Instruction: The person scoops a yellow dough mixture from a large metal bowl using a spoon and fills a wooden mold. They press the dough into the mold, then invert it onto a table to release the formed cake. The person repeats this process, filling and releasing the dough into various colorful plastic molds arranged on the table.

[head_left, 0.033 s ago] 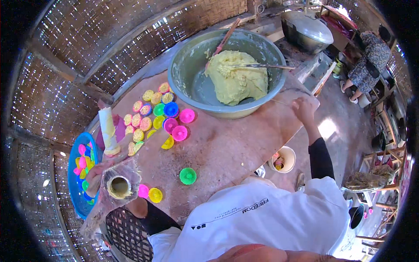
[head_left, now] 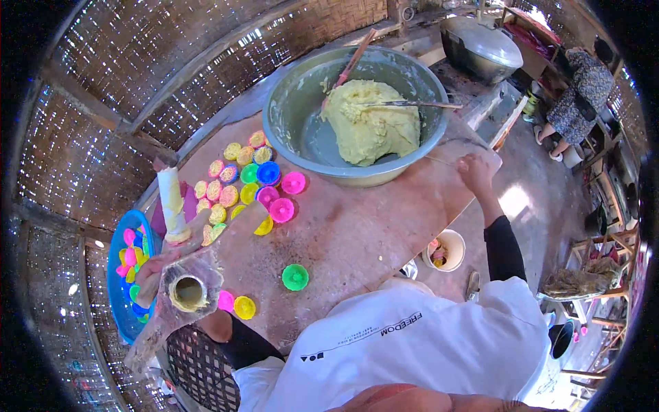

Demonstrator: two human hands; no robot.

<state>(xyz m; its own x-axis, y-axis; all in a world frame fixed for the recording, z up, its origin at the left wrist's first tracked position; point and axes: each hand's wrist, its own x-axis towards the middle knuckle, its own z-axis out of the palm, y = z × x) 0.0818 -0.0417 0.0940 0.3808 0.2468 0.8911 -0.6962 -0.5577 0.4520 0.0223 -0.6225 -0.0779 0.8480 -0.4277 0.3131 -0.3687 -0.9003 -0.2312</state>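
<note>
Blue tub: placed just left of the left hand (head_left: pixel 147 279); small coloured moulds (head_left: pixel 129 257) are heaped in it.
Left grip: fingers are seen curled along the far side of the clear plastic sheet; the hand is partly covered by it.
Open tube: the pale-rimmed tube (head_left: pixel 188 292), wrapped in the plastic sheet (head_left: pixel 154 338), is held in the left hand, with its mouth turned up.
White cylinder: a smeared white cylinder (head_left: pixel 173 202) is seen just beyond the left hand; whether it is touched cannot be told.
Filled moulds: a cluster of yellow-filled moulds (head_left: pixel 228 195) is set out beyond the left grip, to its right.
Loose moulds: a pink and a yellow mould (head_left: pixel 244 307) are left just right of the tube; a green mould (head_left: pixel 295 277) is placed farther right on the table (head_left: pixel 343 237).
Empty moulds: pink, blue and yellow cups (head_left: pixel 281 210) are grouped against the filled ones, between the hands.
Basin: the wide basin (head_left: pixel 343 175) is placed left of the right hand and beyond it; yellowish dough (head_left: pixel 376 127) is held in it, with two sticks (head_left: pixel 355 60) stuck in.
Bucket: a white bucket (head_left: pixel 459 258) is placed below the table edge, nearer than the right hand.
Right grip: the right hand (head_left: pixel 473 173) is lowered at the table edge; whether anything is pinched cannot be told.
</note>
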